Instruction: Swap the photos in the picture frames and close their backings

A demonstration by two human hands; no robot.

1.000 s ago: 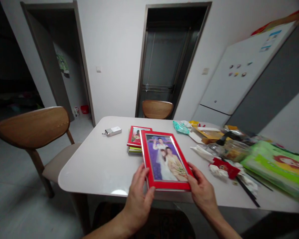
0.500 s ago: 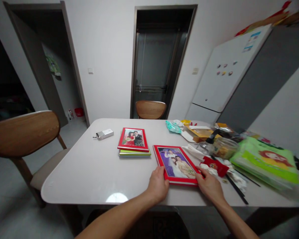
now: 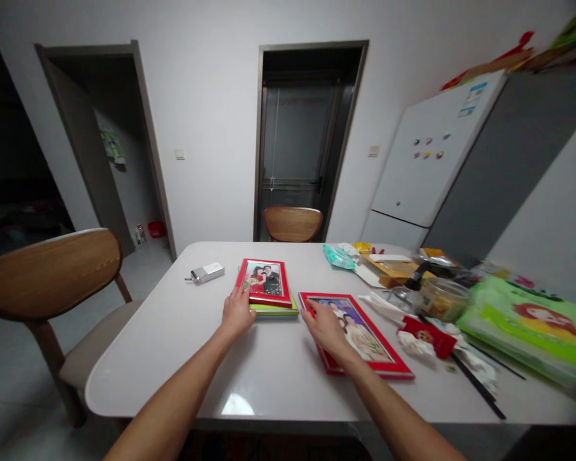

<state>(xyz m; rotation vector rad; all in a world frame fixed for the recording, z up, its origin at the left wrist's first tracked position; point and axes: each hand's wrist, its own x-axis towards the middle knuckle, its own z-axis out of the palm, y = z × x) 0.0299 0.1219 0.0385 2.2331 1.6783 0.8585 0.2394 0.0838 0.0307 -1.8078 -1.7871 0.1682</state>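
Note:
A small red photo frame (image 3: 265,299) with a picture of a couple lies on top of a green photo frame (image 3: 278,312). My left hand (image 3: 239,312) grips this stack at its near left corner, fingers along the left side and thumb at the front edge. To the right, a larger red photo frame (image 3: 386,370) lies flat on the table, its picture showing a couple on purple. Over that frame's left part hovers my right hand (image 3: 327,325), fingers stretched toward the stack and partly covering the picture; nothing shows in it.
A silver-and-white box-shaped device (image 3: 207,273) sits at the left of the white table (image 3: 173,358). Along the right lie a plastic jar (image 3: 444,299), a red packet (image 3: 429,337), crumpled tissues, a black stick (image 3: 480,387) and a green package (image 3: 528,326). Wooden chairs (image 3: 52,275) stand around.
Both hands have let go of the larger red frame, which now lies on the table. My left hand has moved left to the stack; my right hand has moved left across the larger frame.

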